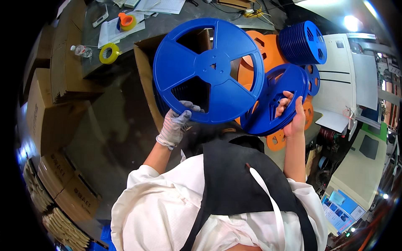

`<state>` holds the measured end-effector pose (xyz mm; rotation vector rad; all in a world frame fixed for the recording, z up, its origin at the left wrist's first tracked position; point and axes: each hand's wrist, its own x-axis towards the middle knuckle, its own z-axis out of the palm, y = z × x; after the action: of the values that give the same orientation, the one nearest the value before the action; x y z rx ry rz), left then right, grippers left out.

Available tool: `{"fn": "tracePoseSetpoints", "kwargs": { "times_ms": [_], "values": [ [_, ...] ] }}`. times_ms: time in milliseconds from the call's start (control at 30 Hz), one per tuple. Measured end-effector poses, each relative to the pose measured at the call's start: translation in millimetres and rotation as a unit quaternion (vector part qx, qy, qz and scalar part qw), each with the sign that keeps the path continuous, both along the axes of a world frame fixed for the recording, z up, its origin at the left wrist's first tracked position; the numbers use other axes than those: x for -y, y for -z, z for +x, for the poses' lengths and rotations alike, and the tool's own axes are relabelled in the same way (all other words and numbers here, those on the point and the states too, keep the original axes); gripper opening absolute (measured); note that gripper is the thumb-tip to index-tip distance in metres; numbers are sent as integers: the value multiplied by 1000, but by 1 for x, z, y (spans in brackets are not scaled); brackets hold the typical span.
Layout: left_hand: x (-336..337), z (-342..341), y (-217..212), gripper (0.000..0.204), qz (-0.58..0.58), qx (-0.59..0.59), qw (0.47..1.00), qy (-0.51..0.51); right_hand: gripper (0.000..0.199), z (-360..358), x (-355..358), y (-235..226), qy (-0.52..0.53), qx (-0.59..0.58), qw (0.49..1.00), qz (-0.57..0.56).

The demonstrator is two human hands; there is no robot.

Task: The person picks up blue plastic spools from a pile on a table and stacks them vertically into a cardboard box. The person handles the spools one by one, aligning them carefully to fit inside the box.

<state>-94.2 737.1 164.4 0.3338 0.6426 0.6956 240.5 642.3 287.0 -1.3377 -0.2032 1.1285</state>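
Note:
My left hand (173, 127), in a pale work glove, grips the lower left rim of a large blue plastic reel (228, 83), whose flat face with its wide cut-outs is turned up toward me. Bare, my right hand (294, 115) is closed around the right edge of a small stack of blue reels (268, 115), fingers curled over through a cut-out. That stack is tilted and partly covered by the large reel. Behind the large reel stands an open cardboard box (144, 71); dark blue reel edges show inside it through the cut-out.
Orange reels (268, 44) and an upright stack of blue reels (299, 42) lie beyond my right hand. On the grey table (167, 19) are yellow tape (109, 53), an orange-and-yellow tape roll (127, 21) and papers. A plastic bottle (82, 51) and cardboard boxes (54, 113) are at left.

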Motion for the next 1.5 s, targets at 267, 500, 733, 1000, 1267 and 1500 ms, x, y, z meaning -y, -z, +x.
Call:
{"fn": "tracePoseSetpoints", "kwargs": {
  "times_ms": [267, 500, 733, 1000, 1267, 1500],
  "values": [
    [4, -10, 6, 31, -54, -2, 998, -14, 47, 0, 9, 2, -12, -35, 999, 22],
    [0, -3, 63, 27, -20, -307, 951, -11, 47, 5, 22, 13, 3, -60, 997, 43],
    [-32, 26, 188, 30, 65, -535, 842, 4, 46, 9, 36, 26, 25, -90, 995, 39],
    [-72, 57, 264, 30, 186, -655, 723, 112, 45, 17, 44, 31, 10, -92, 995, 43],
    [-71, 57, 244, 73, 148, -645, 708, 246, 48, 15, 42, 32, 29, -99, 992, 70],
    [-38, 38, 197, 70, 211, -658, 693, 206, 49, 27, 42, 13, 13, -152, 970, 188]
  ]
}}
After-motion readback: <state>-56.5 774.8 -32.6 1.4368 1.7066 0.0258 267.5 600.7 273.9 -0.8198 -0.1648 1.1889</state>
